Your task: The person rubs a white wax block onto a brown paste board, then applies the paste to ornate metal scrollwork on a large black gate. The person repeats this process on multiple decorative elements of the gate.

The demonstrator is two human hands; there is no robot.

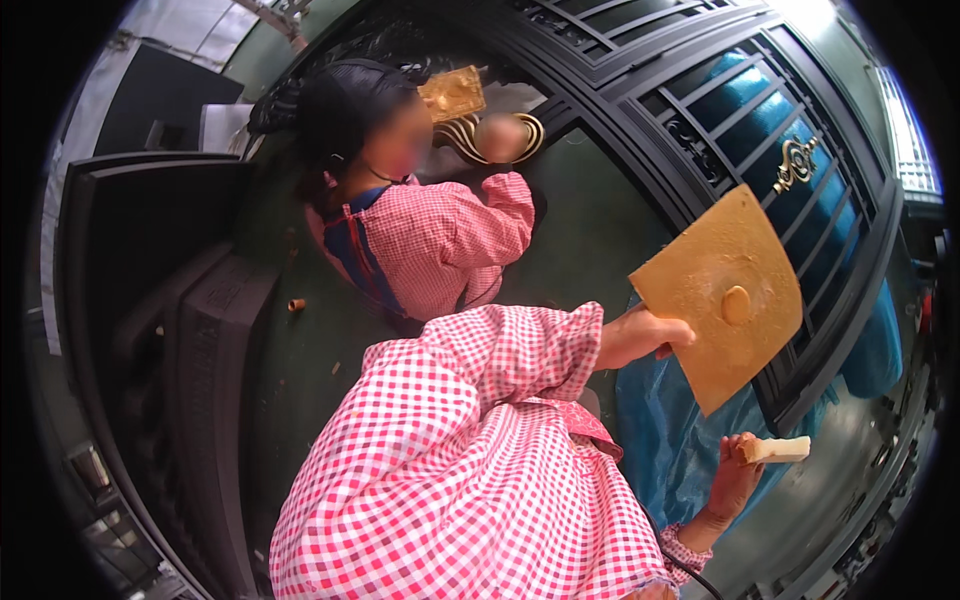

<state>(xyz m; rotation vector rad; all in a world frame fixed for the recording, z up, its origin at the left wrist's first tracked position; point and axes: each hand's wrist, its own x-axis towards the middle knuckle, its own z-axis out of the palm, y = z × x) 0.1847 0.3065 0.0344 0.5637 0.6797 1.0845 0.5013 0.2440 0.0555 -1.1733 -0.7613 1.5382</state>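
Observation:
My left hand (645,335) grips a flat, gold-coated square board (735,300) by its near left edge, thumb on top. A small raised golden blob (736,305) sits near the middle of the board. Lower right, my right hand (735,485) holds a cream-coloured block (780,450), which looks like foam or sponge, with brownish gold at the end by the fingers. The block is apart from the board. Beyond the board stands a dark metal gate panel (690,80) with a gold scroll ornament (797,165) on its bars.
A co-worker (420,230) in a pink checked smock crouches ahead, with a similar gold board (455,92) and gold scrollwork (455,140) close by. Blue plastic sheeting (660,440) lies under the gate's near end. Dark panels (150,200) stand at left. A small orange-brown piece (296,305) lies on the green floor.

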